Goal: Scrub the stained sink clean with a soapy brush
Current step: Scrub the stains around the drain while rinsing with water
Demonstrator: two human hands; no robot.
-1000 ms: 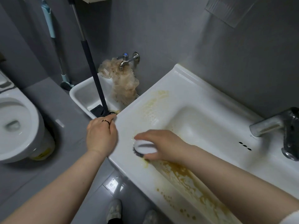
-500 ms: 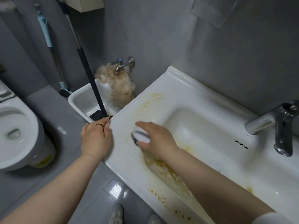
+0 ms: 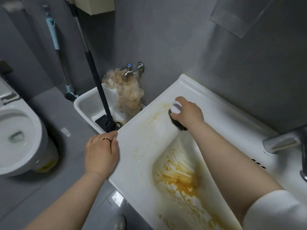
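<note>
Two grips: right fingers [image 3: 179, 99] wrap brush [image 3: 176, 108], left fingers [image 3: 111, 136] clasp sink [image 3: 127, 140] corner.

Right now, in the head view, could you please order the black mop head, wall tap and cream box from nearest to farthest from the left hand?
1. Black mop head: in the small basin, just past the left hand.
2. Wall tap: above and behind that basin.
3. Cream box: high up, top edge.
</note>
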